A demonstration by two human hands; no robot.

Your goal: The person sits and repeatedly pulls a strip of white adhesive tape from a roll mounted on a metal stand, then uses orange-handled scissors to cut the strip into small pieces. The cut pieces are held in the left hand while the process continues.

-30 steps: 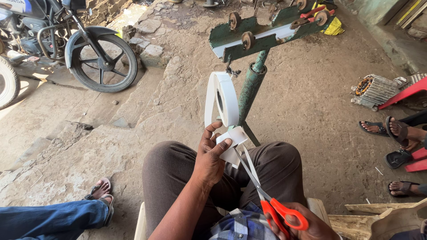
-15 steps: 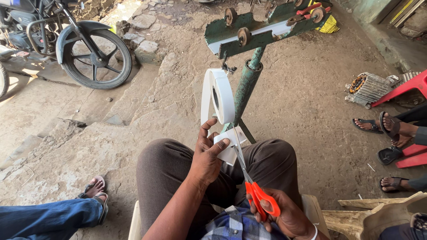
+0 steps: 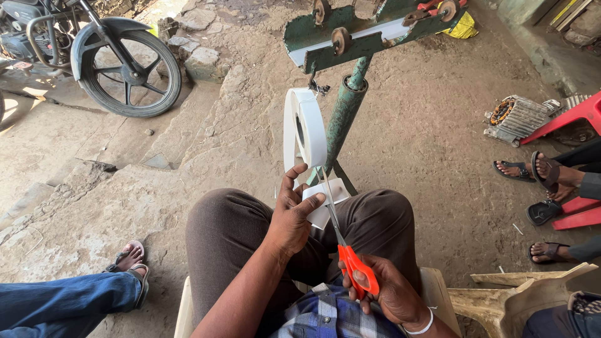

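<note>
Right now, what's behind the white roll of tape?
Behind the white roll stands the green metal post of the stand, rising to its green crossbar. The roll covers part of the post's lower left side; how the roll is mounted cannot be seen.

Soft shaded daylight, sharp, wide-angle edges

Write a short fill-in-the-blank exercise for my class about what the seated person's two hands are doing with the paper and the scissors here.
1. The right hand holds scissors with ____ plastic handles.
2. The left hand pinches a white paper sheet that runs from a large white ____ of paper strip.
3. That paper hangs beside a slanted ____ metal post.
4. At upper left stands a motorcycle's black ____.

Missing words: orange; roll; green; wheel
</note>
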